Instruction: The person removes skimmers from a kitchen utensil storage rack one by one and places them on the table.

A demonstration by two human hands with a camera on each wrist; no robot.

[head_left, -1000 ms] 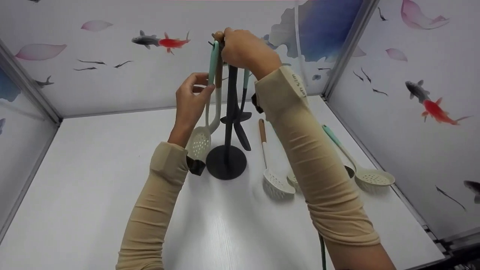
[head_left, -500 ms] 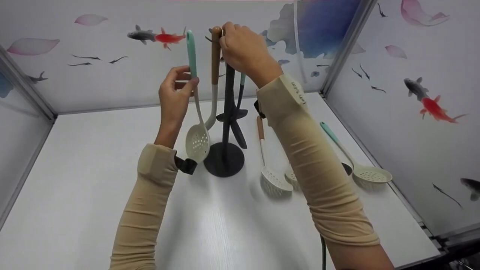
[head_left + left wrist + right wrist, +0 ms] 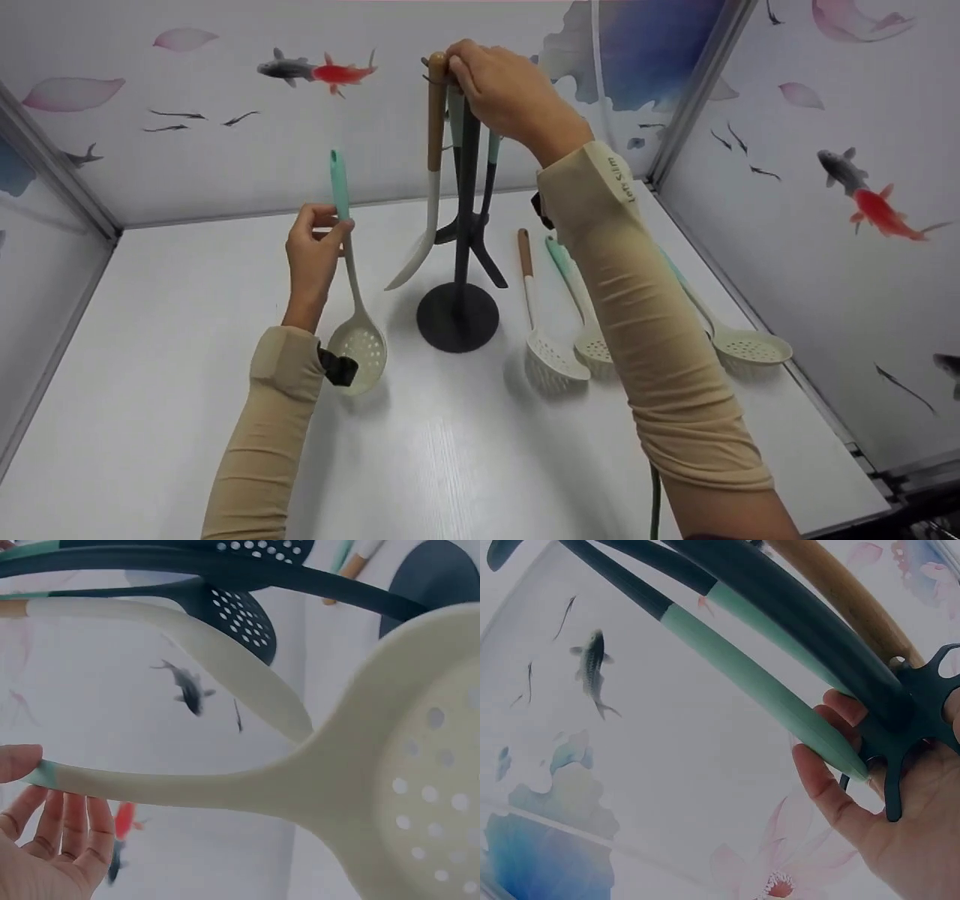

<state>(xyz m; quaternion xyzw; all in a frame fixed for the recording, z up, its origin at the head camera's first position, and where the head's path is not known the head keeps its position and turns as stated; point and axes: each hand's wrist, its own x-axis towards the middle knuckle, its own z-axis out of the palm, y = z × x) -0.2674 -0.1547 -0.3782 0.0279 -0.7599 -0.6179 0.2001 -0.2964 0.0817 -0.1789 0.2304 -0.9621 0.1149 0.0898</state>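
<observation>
Above a white tabletop (image 3: 420,457), pinches a cream, perforated, mint-handled skimmer (image 3: 361,324) in the left hand (image 3: 313,247), left of a black, round-based utensil stand (image 3: 464,225), and grips that stand's hooked top with the right hand (image 3: 521,97).

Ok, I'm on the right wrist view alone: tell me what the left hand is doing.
Observer: The left hand pinches a teal-handled skimmer near where the teal meets the cream, bowl end down.
Operator: Now describe the foot of the black stand; my picture only gets its upper part.
Observer: It has a round black base, set flat on the white table.
Operator: Then name what lies closest to that base on the right side of the head view.
Observer: A brown-handled skimmer, lying on the table with its handle pointing away from the person.
</observation>
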